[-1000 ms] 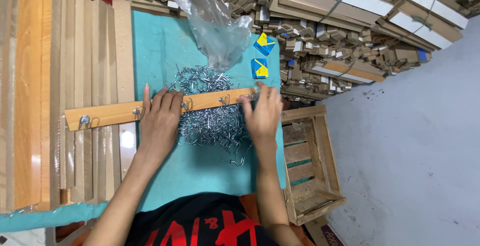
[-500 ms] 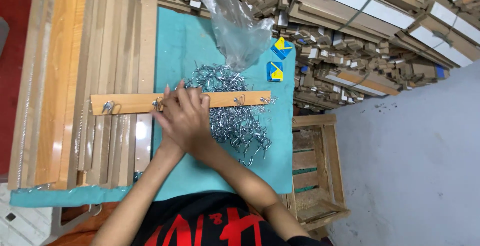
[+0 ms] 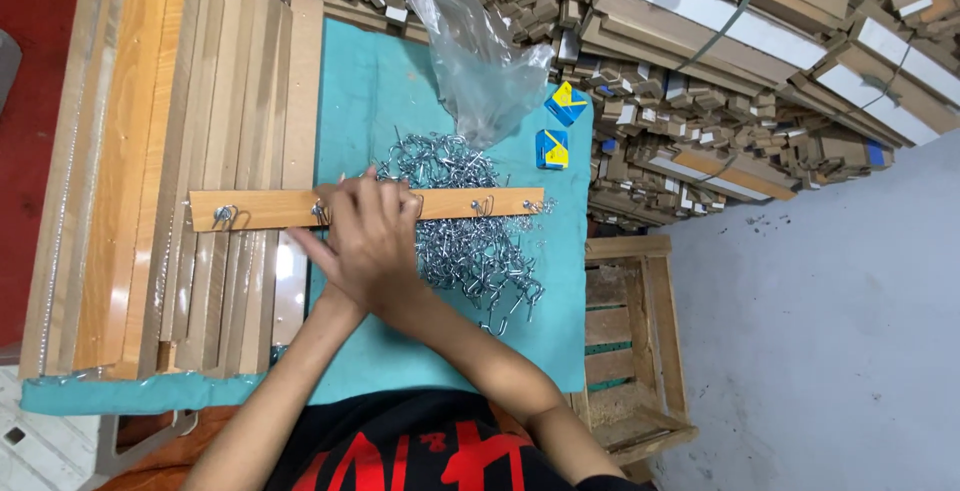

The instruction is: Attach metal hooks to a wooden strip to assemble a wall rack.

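- Hands overlap at the middle of a wooden strip [image 3: 280, 208] that lies crosswise on a teal cloth [image 3: 370, 101].
- The right hand [image 3: 375, 241] is on top, fingers spread flat and pointing toward the strip's left half; whether it grips anything I cannot tell.
- The left hand [image 3: 318, 249] is almost wholly hidden beneath the right; only its edge shows, and its state cannot be told.
- Small metal hooks [image 3: 225, 214] are fixed along the strip: one near the left end, one just beside the fingers, two more toward the right end.
- A heap of loose hooks [image 3: 480, 256] lies on the cloth under and behind the strip, touching it.
- A crumpled clear plastic bag [image 3: 470, 51] stands at the far edge of the heap.
- Two little blue-and-yellow boxes [image 3: 555, 126] sit near the cloth's right edge, just beside the bag.
- Long wooden boards [image 3: 150, 151] are stacked side by side at the left, with the strip's left end resting across them.
- More strips and blocks [image 3: 760, 71] are piled to the far right.
- A wooden crate [image 3: 630, 341] stands below the table on a grey floor [image 3: 830, 331].
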